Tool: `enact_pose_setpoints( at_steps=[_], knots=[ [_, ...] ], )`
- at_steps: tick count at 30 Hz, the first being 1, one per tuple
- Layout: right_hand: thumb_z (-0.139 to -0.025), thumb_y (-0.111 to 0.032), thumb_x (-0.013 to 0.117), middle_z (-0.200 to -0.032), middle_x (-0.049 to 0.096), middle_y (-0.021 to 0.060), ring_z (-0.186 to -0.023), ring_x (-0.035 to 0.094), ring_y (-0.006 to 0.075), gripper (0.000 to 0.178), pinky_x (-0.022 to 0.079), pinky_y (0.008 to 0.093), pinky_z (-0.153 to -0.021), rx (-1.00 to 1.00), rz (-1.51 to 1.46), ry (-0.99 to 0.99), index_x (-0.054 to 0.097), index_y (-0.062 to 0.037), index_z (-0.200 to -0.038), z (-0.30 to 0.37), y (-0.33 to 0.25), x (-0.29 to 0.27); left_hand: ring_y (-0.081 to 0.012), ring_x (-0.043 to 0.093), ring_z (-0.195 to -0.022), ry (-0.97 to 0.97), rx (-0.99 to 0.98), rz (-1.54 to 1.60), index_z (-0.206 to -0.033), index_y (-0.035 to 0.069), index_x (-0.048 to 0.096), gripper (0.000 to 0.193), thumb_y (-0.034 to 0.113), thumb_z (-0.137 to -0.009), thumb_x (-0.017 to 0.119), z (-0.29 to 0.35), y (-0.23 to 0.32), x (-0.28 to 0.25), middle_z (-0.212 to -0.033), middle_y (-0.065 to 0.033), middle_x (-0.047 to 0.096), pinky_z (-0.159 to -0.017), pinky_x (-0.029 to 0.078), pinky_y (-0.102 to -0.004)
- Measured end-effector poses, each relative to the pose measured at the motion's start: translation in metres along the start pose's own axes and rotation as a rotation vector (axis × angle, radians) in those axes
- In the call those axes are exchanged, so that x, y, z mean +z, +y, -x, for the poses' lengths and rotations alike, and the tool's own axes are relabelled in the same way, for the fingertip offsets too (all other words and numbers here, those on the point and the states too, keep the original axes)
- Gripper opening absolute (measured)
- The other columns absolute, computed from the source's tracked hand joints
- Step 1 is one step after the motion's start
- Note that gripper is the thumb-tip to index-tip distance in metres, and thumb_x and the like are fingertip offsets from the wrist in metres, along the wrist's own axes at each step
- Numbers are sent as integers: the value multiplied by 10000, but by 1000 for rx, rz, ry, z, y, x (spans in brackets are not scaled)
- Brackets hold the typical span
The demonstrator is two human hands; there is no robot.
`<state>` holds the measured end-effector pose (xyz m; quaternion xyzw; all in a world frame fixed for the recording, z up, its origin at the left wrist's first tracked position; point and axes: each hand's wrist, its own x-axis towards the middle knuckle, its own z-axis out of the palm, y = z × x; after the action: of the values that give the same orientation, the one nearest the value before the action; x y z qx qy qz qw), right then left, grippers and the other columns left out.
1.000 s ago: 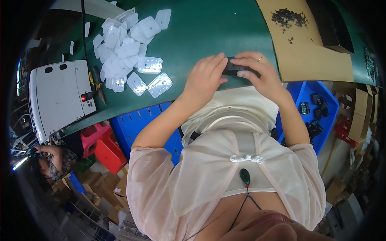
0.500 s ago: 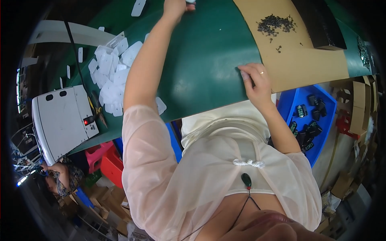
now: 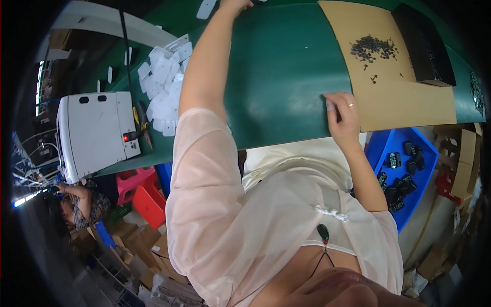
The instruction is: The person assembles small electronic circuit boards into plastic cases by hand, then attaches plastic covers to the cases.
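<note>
My left arm reaches far forward across the green table mat (image 3: pixel 281 61). Only part of my left hand (image 3: pixel 234 5) shows at the upper edge; most of its fingers are cut off, so whether it holds anything is hidden. A white plastic plate (image 3: pixel 206 8) lies just left of it. Near the mat's front edge rests my right hand (image 3: pixel 343 120), its fingers curled in and a ring on one; nothing shows in it. It is close to a brown cardboard sheet (image 3: pixel 404 105) bearing a heap of small black screw-like parts (image 3: pixel 374 48).
Left of my left arm lies a pile of white plastic plates (image 3: pixel 166 77). Beside it are pliers (image 3: pixel 144 123) and a white machine (image 3: pixel 97 133). A black box (image 3: pixel 424 46) stands on the cardboard. Below the table edge, a blue bin (image 3: pixel 427 166) holds black parts. Another person (image 3: pixel 84 202) sits far left.
The view has shifted, so the scene appears farther right and the near table edge slightly lower. My left hand has gone further out of the upper edge. The right hand keeps its curled pose.
</note>
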<state>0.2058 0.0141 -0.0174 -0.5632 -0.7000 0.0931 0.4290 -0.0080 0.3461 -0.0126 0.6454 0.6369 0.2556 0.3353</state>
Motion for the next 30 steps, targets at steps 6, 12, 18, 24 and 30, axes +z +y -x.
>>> enact_pose_setpoints(
  at_steps=[6,12,18,24,30],
  knots=[
    [-771,3,575,-846,558,89,-779,532,261,124,438,349,-667,-51,-5,20,608,-36,-885,-1,-2,2,-249,632,-671,211,399,-320,-949,-31,603,364,316,-870,529,106,-8,-75,-739,-131,645,-619,487,-360],
    [-765,3,572,-847,557,86,-782,532,258,127,437,351,-669,-38,100,30,615,-45,-874,1,-1,1,-339,500,-1051,295,436,-984,-996,23,629,429,412,-822,574,172,-45,-51,-1061,-142,599,-869,397,-444],
    [-801,-19,569,-855,548,94,-788,539,230,140,445,304,-690,6,-163,114,614,-48,-930,3,7,-1,-321,425,-1129,347,462,-923,-987,13,623,429,364,-742,666,180,-58,-43,-1073,-138,571,-954,297,-449],
    [-847,-74,556,-929,537,75,-751,519,151,163,453,264,-685,297,-204,347,588,-22,-998,-8,53,-37,-331,438,-1111,250,424,-635,-1025,22,555,429,166,-668,744,195,-33,-28,-1082,-129,554,-973,276,-443],
    [-793,-154,637,-873,545,109,-823,537,248,190,455,346,-713,296,186,189,603,-52,-949,-21,91,-55,-288,513,-917,277,493,-620,-1039,73,533,407,74,-670,704,226,-10,-5,-958,-79,586,-797,375,-415]
  ],
)
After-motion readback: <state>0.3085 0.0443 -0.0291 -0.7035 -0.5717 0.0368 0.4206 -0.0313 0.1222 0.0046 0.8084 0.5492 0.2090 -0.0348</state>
